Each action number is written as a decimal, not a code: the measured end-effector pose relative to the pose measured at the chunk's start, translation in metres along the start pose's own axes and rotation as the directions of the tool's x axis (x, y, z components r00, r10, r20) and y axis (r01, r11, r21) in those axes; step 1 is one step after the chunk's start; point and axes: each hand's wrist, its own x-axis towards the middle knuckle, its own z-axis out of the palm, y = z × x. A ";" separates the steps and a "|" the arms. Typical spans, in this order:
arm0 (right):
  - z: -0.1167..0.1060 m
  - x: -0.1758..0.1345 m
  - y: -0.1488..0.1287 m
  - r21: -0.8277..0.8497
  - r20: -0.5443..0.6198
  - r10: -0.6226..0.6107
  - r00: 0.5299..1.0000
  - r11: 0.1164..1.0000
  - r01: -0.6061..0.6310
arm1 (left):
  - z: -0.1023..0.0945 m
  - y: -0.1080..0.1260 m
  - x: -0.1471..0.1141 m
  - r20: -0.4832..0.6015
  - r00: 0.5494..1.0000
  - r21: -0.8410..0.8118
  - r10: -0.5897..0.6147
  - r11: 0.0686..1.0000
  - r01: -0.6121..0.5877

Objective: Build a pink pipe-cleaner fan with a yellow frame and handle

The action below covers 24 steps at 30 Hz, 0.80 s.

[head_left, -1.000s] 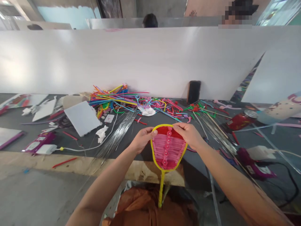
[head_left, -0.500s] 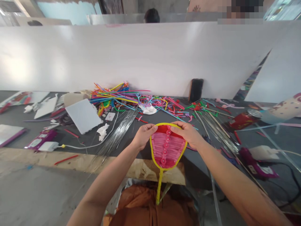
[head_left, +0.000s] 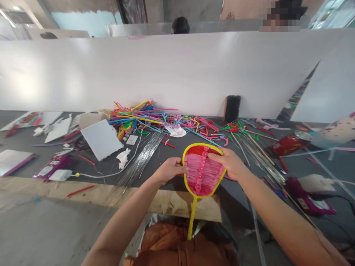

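Between my hands, above the table's near edge, is a fan-shaped pipe-cleaner craft point(head_left: 191, 166) with pink and red rows, a yellow rim and a row of round pink pieces down its middle. Its yellow handle point(head_left: 192, 218) points down toward my lap. My left hand point(head_left: 172, 170) pinches the rim at the left side, fingers curled behind. At the upper right edge, my right hand point(head_left: 231, 162) grips the craft with the thumb on its front face; the other fingers are mostly hidden behind it.
Behind lies a heap of coloured pipe cleaners point(head_left: 138, 114). Bundles of thin wires point(head_left: 146, 155) are on the dark table, with a white square tile point(head_left: 100, 139), a phone point(head_left: 232, 108), a red can point(head_left: 291, 143) and purple devices point(head_left: 54, 165). A white board point(head_left: 166, 70) stands behind.
My left hand has slid down from the top rim to the left side of the craft. The craft has shifted slightly right in view and tilted a little; my right hand still holds it.
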 end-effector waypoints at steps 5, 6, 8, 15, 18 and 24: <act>-0.008 0.000 -0.003 -0.090 -0.027 -0.155 0.988 0.984 0.152 | -0.007 0.002 0.001 -0.101 0.995 -0.193 -0.025 0.981 0.005; -0.012 -0.001 -0.005 -0.120 -0.048 -0.184 0.982 0.977 0.177 | -0.011 0.005 0.002 -0.159 0.987 -0.262 -0.026 0.965 -0.017; -0.022 -0.009 -0.007 -0.178 -0.098 -0.209 0.973 0.966 0.189 | -0.020 0.010 0.005 -0.279 0.960 -0.377 -0.022 0.922 -0.089; -0.069 -0.075 0.005 -0.614 -0.135 -0.296 0.946 0.774 0.155 | -0.044 0.018 0.022 -0.549 0.835 -0.464 0.049 0.813 -0.353; -0.084 -0.109 0.023 -0.822 -0.160 -0.454 0.877 0.553 0.136 | -0.043 0.012 0.026 -0.574 0.817 -0.470 0.055 0.795 -0.384; -0.091 -0.160 0.063 -0.921 -0.285 -0.537 0.794 0.383 -0.071 | -0.041 0.000 0.028 -0.561 0.825 -0.462 0.067 0.801 -0.379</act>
